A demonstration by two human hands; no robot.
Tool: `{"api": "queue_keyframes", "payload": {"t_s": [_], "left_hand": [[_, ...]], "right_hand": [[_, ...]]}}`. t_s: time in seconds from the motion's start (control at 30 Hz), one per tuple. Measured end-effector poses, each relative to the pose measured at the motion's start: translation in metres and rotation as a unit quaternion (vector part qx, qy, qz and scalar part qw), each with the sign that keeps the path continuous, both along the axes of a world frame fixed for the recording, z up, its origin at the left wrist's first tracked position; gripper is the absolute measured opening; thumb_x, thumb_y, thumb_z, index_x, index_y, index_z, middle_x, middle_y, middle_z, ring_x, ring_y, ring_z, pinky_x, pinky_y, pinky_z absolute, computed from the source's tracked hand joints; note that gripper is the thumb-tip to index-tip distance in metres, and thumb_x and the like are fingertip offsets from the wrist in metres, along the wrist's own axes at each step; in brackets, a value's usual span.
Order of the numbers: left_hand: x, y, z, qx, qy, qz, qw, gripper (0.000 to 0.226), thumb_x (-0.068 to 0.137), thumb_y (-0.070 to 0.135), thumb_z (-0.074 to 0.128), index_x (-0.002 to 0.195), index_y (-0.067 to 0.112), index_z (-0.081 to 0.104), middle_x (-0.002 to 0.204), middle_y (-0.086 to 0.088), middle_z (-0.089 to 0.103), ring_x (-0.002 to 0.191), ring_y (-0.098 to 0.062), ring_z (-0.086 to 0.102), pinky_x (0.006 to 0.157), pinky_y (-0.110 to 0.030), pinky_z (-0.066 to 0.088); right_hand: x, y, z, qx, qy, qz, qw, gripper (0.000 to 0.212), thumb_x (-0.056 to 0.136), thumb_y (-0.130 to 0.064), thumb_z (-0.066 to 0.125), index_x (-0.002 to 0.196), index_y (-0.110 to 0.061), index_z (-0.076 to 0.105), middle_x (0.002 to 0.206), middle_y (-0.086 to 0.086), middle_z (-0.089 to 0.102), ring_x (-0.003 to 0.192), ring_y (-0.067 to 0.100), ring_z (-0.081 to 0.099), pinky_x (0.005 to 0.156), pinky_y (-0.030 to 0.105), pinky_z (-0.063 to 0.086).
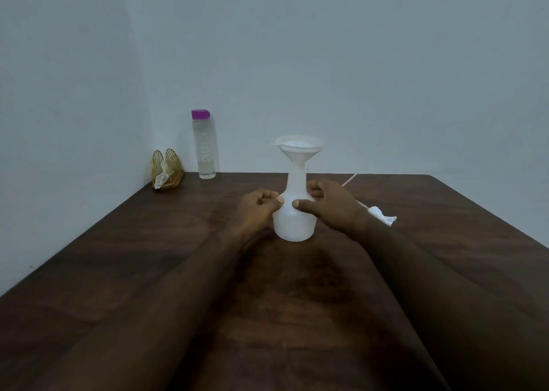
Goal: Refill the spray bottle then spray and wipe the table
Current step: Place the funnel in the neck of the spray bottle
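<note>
1. So, nearest: table – bare dark wood w/ open room in front of the bottle; near edge out of view, L and R edges well apart from the work.
2. L hand – fingers curled, thumb tip against bottle's L shoulder; can't tell if it grips or just steadies.
3. R hand – thumb pressed on the front, fingers wrapped behind the neck base, pinching the bottle.
4. Bottle – upright mid-table between both hands, head off. Prob. thin plastic, light if empty, so tippy; smooth, may slip when wet. Best hold: at the shoulder, no hard squeeze.
5. Funnel – sits in the neck, likely loose and top-heavy; keep one hand on bottle while pouring.
6. Spray head – lies just behind R wrist, tube trailing toward far edge; R forearm could knock it.
7. Water bottle – capped, far L by the wall, beside holder in the corner; open path for L hand.
</note>
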State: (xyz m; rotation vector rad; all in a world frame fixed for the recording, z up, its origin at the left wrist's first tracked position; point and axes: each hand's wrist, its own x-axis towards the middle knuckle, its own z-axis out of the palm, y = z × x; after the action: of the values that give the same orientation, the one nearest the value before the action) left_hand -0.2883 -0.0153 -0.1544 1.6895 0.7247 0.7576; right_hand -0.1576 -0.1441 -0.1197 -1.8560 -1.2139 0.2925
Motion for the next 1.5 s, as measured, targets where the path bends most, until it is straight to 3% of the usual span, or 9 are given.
{"api": "queue_keyframes", "payload": {"t_s": [0.33,0.47,0.57,0.63,0.77,0.93,1.2,1.4,1.5], "left_hand": [[0.019,-0.024,-0.004,0.0,0.015,-0.051,0.999,0.037,0.097,0.033,0.057,0.131,0.017,0.055,0.12,-0.003,0.061,0.107,-0.021,0.063,0.087,-0.044,0.058],[0.017,-0.021,0.007,0.025,-0.009,0.056,0.998,0.027,0.102,0.033,0.047,0.114,0.013,0.06,0.102,-0.005,0.066,0.091,-0.017,0.064,0.081,-0.037,0.057],[0.017,-0.018,0.034,-0.018,-0.072,0.109,0.991,0.036,0.102,0.042,0.041,0.091,0.013,0.059,0.088,-0.011,0.068,0.074,-0.019,0.066,0.07,-0.035,0.056],[0.015,-0.016,0.056,-0.062,-0.11,0.105,0.986,0.043,0.1,0.052,0.04,0.092,0.014,0.059,0.086,-0.012,0.071,0.071,-0.022,0.07,0.065,-0.033,0.059],[0.012,-0.016,0.085,-0.091,-0.151,0.024,0.984,0.052,0.091,0.059,0.053,0.103,0.01,0.061,0.09,-0.013,0.073,0.076,-0.025,0.075,0.064,-0.032,0.06],[0.018,-0.025,0.101,-0.044,-0.12,-0.005,0.992,0.026,0.092,0.031,0.065,0.093,0.006,0.065,0.08,-0.013,0.072,0.068,-0.023,0.072,0.061,-0.029,0.057],[0.024,-0.027,0.096,0.009,-0.108,0.018,0.994,0.021,0.096,0.027,0.059,0.088,0.009,0.066,0.07,-0.008,0.071,0.064,-0.02,0.07,0.059,-0.027,0.055],[0.025,-0.02,0.086,-0.005,-0.095,0.082,0.992,0.047,0.096,0.055,0.046,0.091,0.013,0.066,0.075,-0.005,0.073,0.065,-0.017,0.072,0.055,-0.025,0.055],[0.022,-0.02,0.065,-0.015,-0.043,0.08,0.996,0.059,0.096,0.063,0.034,0.093,0.013,0.065,0.084,-0.006,0.072,0.077,-0.019,0.071,0.064,-0.029,0.056]], "right_hand": [[0.015,-0.026,-0.017,0.021,-0.071,-0.063,0.995,0.055,0.084,-0.039,0.072,0.129,-0.011,0.058,0.125,0.003,0.064,0.106,0.013,0.058,0.084,0.027,0.044],[0.015,-0.027,-0.009,0.062,-0.017,-0.089,0.994,0.078,0.08,-0.042,0.077,0.143,-0.011,0.043,0.144,0.007,0.051,0.13,0.022,0.05,0.1,0.033,0.044],[0.012,-0.027,0.009,0.153,0.046,-0.099,0.982,0.09,0.076,-0.049,0.078,0.148,-0.021,0.032,0.146,0.006,0.045,0.126,0.018,0.049,0.104,0.041,0.046],[0.009,-0.027,0.024,0.201,0.051,-0.106,0.972,0.093,0.073,-0.059,0.074,0.148,-0.028,0.029,0.147,0.004,0.043,0.12,0.014,0.05,0.1,0.041,0.049],[0.005,-0.022,0.043,0.22,-0.044,-0.109,0.968,0.077,0.081,-0.062,0.064,0.145,-0.032,0.036,0.149,-0.001,0.042,0.114,0.008,0.048,0.091,0.03,0.044],[0.006,-0.014,0.046,0.221,-0.082,-0.124,0.964,0.048,0.09,-0.049,0.063,0.126,-0.018,0.057,0.131,-0.003,0.058,0.114,0.014,0.055,0.084,0.021,0.04],[0.006,-0.013,0.043,0.234,-0.083,-0.139,0.959,0.043,0.086,-0.053,0.066,0.112,-0.019,0.06,0.114,-0.008,0.058,0.094,0.008,0.054,0.065,0.008,0.033],[0.003,-0.013,0.041,0.24,-0.03,-0.144,0.959,0.07,0.081,-0.066,0.062,0.133,-0.022,0.047,0.127,-0.006,0.054,0.102,0.01,0.056,0.068,0.011,0.038],[-0.001,-0.017,0.027,0.209,0.031,-0.146,0.966,0.083,0.078,-0.069,0.062,0.142,-0.021,0.038,0.137,0.001,0.051,0.113,0.015,0.056,0.079,0.019,0.047]]}}
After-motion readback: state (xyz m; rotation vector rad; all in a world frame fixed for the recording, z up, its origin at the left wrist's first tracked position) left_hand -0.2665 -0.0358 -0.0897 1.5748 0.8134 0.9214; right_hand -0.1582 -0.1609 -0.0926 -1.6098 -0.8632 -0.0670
